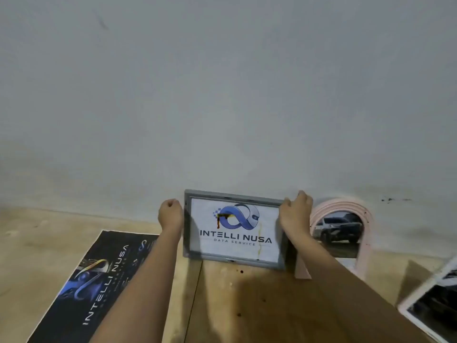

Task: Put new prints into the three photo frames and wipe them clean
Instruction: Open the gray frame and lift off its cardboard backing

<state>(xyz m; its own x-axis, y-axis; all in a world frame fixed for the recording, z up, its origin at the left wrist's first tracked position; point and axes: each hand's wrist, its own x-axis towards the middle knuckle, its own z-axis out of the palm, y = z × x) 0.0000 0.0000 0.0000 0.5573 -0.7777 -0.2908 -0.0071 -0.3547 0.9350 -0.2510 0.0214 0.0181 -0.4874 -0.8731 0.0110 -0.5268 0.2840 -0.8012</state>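
Pale wall (222, 95); left hand (170, 212), right hand (295, 214) curled round grey frame (235, 196)

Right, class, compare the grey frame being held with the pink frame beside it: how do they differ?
The grey frame is rectangular; the pink frame is arched. The grey frame shows a logo on white, the pink frame a car photo. The left hand and right hand grip the grey frame's sides; neither holds the pink frame. Both stand upright against the wall.
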